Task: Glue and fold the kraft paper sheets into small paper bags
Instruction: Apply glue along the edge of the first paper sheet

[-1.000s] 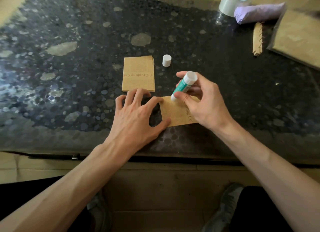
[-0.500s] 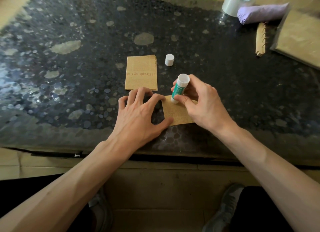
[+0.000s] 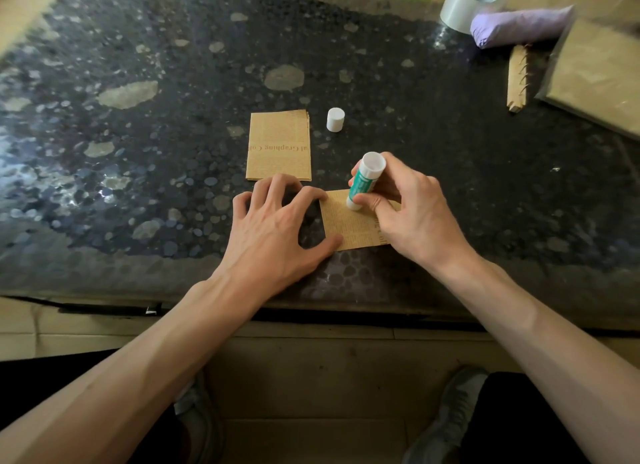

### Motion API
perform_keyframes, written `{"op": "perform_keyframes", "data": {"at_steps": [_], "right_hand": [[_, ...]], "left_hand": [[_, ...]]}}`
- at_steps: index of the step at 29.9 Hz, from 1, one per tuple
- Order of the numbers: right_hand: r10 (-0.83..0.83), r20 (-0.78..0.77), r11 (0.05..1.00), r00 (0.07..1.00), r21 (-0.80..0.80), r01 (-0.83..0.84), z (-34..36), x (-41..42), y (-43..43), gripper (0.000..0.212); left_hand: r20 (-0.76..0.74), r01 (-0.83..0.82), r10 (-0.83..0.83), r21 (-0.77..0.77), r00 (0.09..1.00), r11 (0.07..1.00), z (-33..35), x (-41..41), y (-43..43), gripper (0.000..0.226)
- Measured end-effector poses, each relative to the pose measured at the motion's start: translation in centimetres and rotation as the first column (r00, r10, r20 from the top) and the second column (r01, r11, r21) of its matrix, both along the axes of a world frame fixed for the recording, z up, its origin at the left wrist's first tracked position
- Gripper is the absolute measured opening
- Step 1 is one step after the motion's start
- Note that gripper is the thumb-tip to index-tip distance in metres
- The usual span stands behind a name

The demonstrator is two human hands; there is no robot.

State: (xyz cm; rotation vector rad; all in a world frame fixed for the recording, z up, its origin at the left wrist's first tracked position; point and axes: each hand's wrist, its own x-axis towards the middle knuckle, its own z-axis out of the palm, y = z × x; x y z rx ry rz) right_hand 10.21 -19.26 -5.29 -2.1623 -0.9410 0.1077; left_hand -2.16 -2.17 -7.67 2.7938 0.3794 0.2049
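Fingers [image 3: 394, 174] of right hand [image 3: 419, 221] grip one glue stick [image 3: 363, 183]; left hand [image 3: 273, 235], splayed, apparently pins one kraft sheet [image 3: 349, 228].

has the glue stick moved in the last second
Yes, slightly: the glue stick has shifted toward the person, away from the white cap, tilting more upright.

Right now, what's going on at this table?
A person is gluing kraft paper to make small bags. Their right hand grips a glue stick, tip down on a kraft paper sheet near the table's front edge. The left hand, fingers spread, steadies the sheet's left side. A stack of kraft paper lies just beyond, with a white cap standing beside it.
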Motion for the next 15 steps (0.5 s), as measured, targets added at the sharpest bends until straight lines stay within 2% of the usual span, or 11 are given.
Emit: {"op": "perform_keyframes", "data": {"at_steps": [15], "right_hand": [[-0.138,0.066,0.990,0.988,-0.018,0.139,-0.1,0.9,-2.6,0.027]], "left_hand": [[-0.003,0.012,-0.012,-0.026,1.000,1.000,-0.1,-0.1,0.2,0.069]]}}
